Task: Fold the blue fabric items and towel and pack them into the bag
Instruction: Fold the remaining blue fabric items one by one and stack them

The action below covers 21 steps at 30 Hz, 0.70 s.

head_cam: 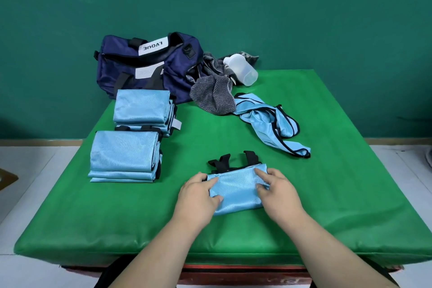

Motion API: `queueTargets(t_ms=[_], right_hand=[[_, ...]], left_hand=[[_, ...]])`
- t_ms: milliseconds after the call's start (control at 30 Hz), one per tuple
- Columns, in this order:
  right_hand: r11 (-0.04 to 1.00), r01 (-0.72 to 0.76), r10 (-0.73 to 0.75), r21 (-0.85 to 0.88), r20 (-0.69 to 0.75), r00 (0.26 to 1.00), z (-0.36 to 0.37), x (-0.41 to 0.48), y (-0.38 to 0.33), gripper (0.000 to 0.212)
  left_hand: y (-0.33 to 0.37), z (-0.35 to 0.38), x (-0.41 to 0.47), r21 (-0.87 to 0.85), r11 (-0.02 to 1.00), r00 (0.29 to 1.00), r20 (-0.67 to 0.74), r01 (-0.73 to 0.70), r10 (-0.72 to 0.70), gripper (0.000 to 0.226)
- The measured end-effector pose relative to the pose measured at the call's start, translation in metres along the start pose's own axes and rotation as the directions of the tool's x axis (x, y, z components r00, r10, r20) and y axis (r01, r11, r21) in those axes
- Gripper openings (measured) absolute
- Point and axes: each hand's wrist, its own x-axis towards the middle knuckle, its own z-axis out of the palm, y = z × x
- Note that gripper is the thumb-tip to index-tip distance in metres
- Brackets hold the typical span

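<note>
Both hands are down on a small folded blue bib [236, 190], near-centre on the green-covered bench [327, 194]. Left hand [198, 194] lies over its left edge and right hand [279, 190] over its right edge. Fingers and thumbs rest on top of the cloth and press it flat. Neither grip looks closed round it; both read as flat, open-palm contact. The bib's black straps [224, 162] stick out at the far edge, not tucked in.

Step in hand, as I judge it: smoothing the last fold before moving it to a pile.

Two stacks of folded blue items sit at the left, a near stack [124, 154] and a far stack [142, 106], touching or nearly so. One unfolded blue bib [266, 124] lies crumpled right of centre. The grey striped towel [215, 96] is bunched just beside it, still unfolded, with a translucent plastic bottle [243, 69] lying on it. The navy duffel bag [149, 63] is at the back left, behind the far stack; can't tell whether it is unzipped. Nothing looks packed yet.

Handling: the cloth is thin, shiny, light and limp, and likely slippery, so folds may slide open when lifted. Best taken by pinching both short edges through all layers, or with one hand under and one on top. Loose straps may snag or dangle.
</note>
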Motion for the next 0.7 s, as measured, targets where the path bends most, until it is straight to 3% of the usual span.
queueTargets(t_ms=[200,433,567,700], right_hand=[[0.924,-0.029,0.07,0.382,-0.093,0.993,-0.004,-0.013,0.0,0.043],[0.723,-0.023,0.058,0.69,-0.028,0.998,-0.012,-0.032,-0.025,0.042],[0.57,-0.05,0.027,0.82,0.042,0.999,0.001,-0.044,-0.053,0.042],[0.546,-0.057,0.006,0.836,0.064,0.998,0.028,-0.048,-0.088,0.037]], left_hand=[[-0.002,0.001,-0.012,-0.271,0.962,0.997,-0.078,-0.019,-0.002,0.049],[-0.024,-0.045,-0.03,-0.715,0.699,0.999,-0.037,-0.013,-0.019,0.053],[-0.046,-0.085,-0.044,-0.765,0.643,0.999,-0.028,-0.035,0.02,0.053],[-0.079,-0.125,-0.053,-0.77,0.637,0.999,-0.041,-0.044,0.019,0.05]])
